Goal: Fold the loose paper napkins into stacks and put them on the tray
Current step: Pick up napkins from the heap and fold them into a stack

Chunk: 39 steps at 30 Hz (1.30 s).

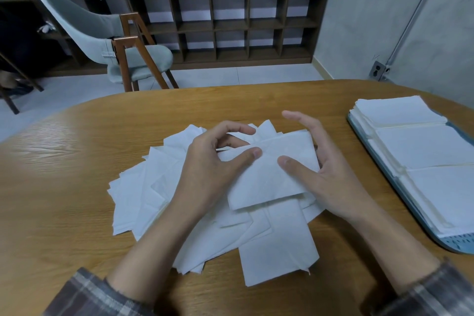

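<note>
Our left grip [218, 161] curls, pinching the folded napkin [269, 179] above the loose napkins [154, 187] mid-desk [64, 161]. Our right grip [325, 169] spreads wide, thumb resting on it. Stacks [423, 146] fill the tray [459, 244] at the right edge.

Matt paper napkins [269, 179], glossy wooden table [77, 187]

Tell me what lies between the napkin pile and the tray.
In the head view, bare table wood, crossed by the right hand and its wrist; nothing else lies between the pile and the tray.
</note>
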Each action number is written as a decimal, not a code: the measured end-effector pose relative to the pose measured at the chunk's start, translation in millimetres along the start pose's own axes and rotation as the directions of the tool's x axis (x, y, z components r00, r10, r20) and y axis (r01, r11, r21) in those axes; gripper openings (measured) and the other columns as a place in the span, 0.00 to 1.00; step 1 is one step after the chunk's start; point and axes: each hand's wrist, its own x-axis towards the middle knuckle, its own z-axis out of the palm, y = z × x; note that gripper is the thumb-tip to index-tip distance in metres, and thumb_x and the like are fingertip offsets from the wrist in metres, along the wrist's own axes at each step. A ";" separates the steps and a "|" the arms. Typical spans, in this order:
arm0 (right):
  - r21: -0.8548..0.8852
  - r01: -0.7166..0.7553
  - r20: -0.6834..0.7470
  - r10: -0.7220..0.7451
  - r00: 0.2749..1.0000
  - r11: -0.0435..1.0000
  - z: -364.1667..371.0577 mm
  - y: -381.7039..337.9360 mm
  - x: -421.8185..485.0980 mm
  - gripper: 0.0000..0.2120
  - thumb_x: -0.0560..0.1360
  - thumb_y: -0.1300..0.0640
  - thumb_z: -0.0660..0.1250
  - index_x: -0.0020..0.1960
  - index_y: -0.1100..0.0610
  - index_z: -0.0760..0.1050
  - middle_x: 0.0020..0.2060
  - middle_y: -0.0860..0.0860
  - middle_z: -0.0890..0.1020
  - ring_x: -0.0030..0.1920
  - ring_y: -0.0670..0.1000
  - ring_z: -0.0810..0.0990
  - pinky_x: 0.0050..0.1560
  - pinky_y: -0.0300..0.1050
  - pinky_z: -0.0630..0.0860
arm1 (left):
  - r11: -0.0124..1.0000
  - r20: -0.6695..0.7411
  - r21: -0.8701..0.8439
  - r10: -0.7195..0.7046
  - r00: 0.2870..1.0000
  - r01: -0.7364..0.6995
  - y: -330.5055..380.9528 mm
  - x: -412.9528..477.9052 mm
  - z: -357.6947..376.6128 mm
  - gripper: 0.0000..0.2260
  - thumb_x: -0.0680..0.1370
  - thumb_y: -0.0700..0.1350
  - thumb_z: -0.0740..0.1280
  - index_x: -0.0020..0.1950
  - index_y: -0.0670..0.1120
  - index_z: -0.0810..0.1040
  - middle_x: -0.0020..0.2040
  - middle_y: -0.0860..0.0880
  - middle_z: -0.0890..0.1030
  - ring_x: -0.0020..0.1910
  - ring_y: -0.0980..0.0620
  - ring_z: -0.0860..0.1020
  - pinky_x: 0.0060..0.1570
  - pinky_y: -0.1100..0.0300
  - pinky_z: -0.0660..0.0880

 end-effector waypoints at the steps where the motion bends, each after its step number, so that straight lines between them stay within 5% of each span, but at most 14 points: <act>1: 0.017 0.002 -0.007 -0.002 1.000 1.000 -0.2 0.2 0.1 0.29 0.80 0.60 0.72 0.72 0.33 0.70 0.56 0.50 0.83 0.53 0.53 0.85 0.47 0.49 0.85 | 1.000 0.002 0.006 0.007 1.000 -0.007 -1.3 -0.3 0.7 0.10 0.76 0.45 0.79 0.54 0.56 0.84 0.43 0.54 0.87 0.49 0.58 0.83 0.48 0.65 0.76; 6: 0.109 0.021 -0.058 -0.015 0.998 0.994 -3.8 0.2 0.3 0.26 0.79 0.62 0.71 0.70 0.39 0.73 0.53 0.55 0.83 0.50 0.58 0.85 0.46 0.55 0.85 | 0.995 -0.018 0.094 0.026 0.999 -0.025 -0.3 0.0 -0.1 0.11 0.77 0.50 0.77 0.58 0.58 0.83 0.58 0.60 0.82 0.58 0.64 0.79 0.50 0.72 0.73; 10: 0.090 0.010 -0.106 0.000 0.994 0.996 -5.8 1.9 1.6 0.19 0.80 0.64 0.71 0.64 0.44 0.79 0.53 0.46 0.84 0.53 0.52 0.85 0.46 0.45 0.83 | 0.994 0.053 -0.098 -0.051 0.997 0.056 4.2 -0.8 -1.3 0.13 0.78 0.41 0.77 0.60 0.53 0.83 0.52 0.51 0.84 0.44 0.58 0.84 0.42 0.67 0.78; 16: -0.073 -0.057 -0.102 0.050 0.994 0.996 -6.2 4.8 2.7 0.12 0.80 0.65 0.71 0.56 0.50 0.87 0.54 0.39 0.87 0.59 0.38 0.82 0.54 0.31 0.76 | 0.968 -0.055 0.161 0.202 0.978 -0.191 -5.6 -2.5 5.6 0.17 0.78 0.41 0.77 0.63 0.54 0.79 0.57 0.60 0.81 0.57 0.58 0.81 0.50 0.66 0.78; 19: -0.141 -0.081 -0.249 0.044 0.968 0.987 -9.5 8.5 5.6 0.13 0.81 0.66 0.70 0.56 0.50 0.87 0.52 0.33 0.86 0.56 0.32 0.81 0.51 0.25 0.74 | 0.820 0.093 0.386 0.421 0.902 -0.422 -9.5 -4.3 7.9 0.18 0.77 0.39 0.77 0.64 0.49 0.79 0.62 0.54 0.76 0.63 0.58 0.76 0.58 0.68 0.73; 22: -0.136 -0.090 -0.319 0.043 0.947 0.987 -14.2 12.4 7.3 0.14 0.80 0.67 0.70 0.56 0.51 0.87 0.52 0.33 0.86 0.55 0.31 0.81 0.50 0.22 0.72 | 0.847 0.434 0.275 0.313 0.845 -0.455 -4.9 -10.5 11.6 0.10 0.76 0.39 0.76 0.55 0.50 0.84 0.52 0.57 0.82 0.54 0.58 0.80 0.53 0.67 0.74; 25: -0.158 -0.098 -0.332 0.041 0.942 0.983 -13.5 13.3 7.5 0.14 0.80 0.66 0.70 0.56 0.50 0.87 0.52 0.32 0.86 0.55 0.30 0.80 0.49 0.22 0.71 | 0.883 0.657 0.293 0.093 0.748 -0.367 -3.5 -16.7 16.4 0.08 0.76 0.47 0.78 0.54 0.55 0.85 0.53 0.60 0.83 0.57 0.58 0.80 0.58 0.58 0.76; 31: -0.180 -0.107 -0.322 0.044 0.946 0.978 -13.2 13.8 7.0 0.13 0.81 0.65 0.70 0.56 0.49 0.87 0.51 0.31 0.85 0.55 0.29 0.79 0.49 0.22 0.71 | 0.883 0.730 0.357 -0.059 0.681 -0.306 -2.3 -17.3 15.0 0.19 0.69 0.58 0.82 0.58 0.62 0.84 0.61 0.66 0.74 0.65 0.61 0.70 0.66 0.59 0.69; 39: -0.179 -0.106 -0.313 0.046 0.949 0.978 -13.2 13.7 7.0 0.13 0.81 0.65 0.70 0.56 0.49 0.87 0.51 0.30 0.85 0.56 0.29 0.79 0.49 0.21 0.71 | 0.880 0.707 0.280 0.080 0.702 -0.383 -11.7 -16.3 16.9 0.05 0.76 0.51 0.79 0.50 0.57 0.89 0.58 0.62 0.79 0.60 0.60 0.75 0.62 0.58 0.71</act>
